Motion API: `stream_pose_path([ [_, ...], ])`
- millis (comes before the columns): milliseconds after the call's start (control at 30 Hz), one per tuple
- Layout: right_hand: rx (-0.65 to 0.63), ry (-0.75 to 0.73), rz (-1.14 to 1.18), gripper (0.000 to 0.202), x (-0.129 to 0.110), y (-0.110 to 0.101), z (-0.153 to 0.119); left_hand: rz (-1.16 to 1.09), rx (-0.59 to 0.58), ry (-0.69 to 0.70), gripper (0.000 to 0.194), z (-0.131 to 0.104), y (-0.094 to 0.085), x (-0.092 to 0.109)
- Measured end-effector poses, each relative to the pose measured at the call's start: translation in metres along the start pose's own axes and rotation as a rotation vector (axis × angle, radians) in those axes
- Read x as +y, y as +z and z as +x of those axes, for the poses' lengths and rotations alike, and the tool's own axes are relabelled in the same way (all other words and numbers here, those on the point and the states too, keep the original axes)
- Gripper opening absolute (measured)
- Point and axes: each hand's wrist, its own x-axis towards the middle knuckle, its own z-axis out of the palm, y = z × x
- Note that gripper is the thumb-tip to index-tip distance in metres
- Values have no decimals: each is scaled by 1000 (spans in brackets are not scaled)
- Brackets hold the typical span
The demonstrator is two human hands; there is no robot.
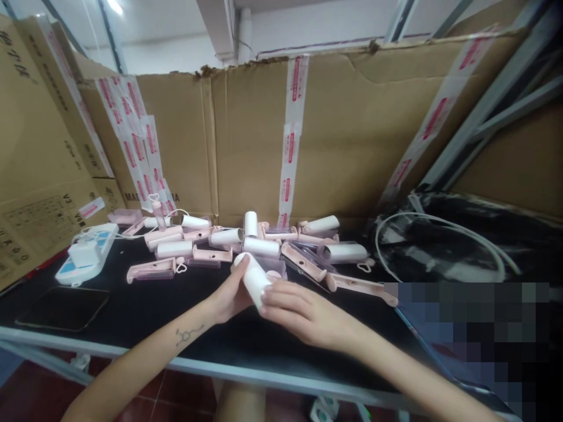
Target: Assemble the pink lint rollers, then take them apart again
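Observation:
A white lint-roller-like roll (255,282) is tilted between my two hands above the front of the black table. My left hand (234,293) is closed round its left side, with the thumb near the upper end. On the lower right side, the fingers of my right hand (292,308) press against the roll. Just behind lie a white roll (261,247) on its side and another white roll (250,224) standing upright. Pink plastic holders, including one pink holder (303,261) to the right, are scattered around them with clear purplish covers. What lies directly under my hands is partly hidden.
A power strip (103,252) with a white charger (84,254) sits at the left, behind a dark phone (64,308). Cardboard walls (246,135) enclose the back and left. At the right are black plastic (440,234) and a looped white cable (378,240).

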Motion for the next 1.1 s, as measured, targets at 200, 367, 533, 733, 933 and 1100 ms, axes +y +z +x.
stream_pose_path([
  [200, -183, 338, -8, 33, 70, 10, 12, 246, 144, 328, 64, 6, -3, -21],
  [367, -623, 328, 32, 20, 117, 31, 24, 463, -49, 374, 41, 6, -2, -29],
  [533, -476, 398, 190, 15, 101, 12, 39, 438, -27, 392, 36, 7, -1, -29],
  [733, -118, 701, 738, 29, 52, -2, 34, 362, -12, 308, 49, 8, -2, -36],
  [933, 93, 781, 616, 22, 25, 23, 25, 365, -7, 331, 53, 6, 1, -38],
  [1100, 203, 971, 1019, 26, 17, 32, 20, 373, -31, 320, 61, 7, 1, -38],
])
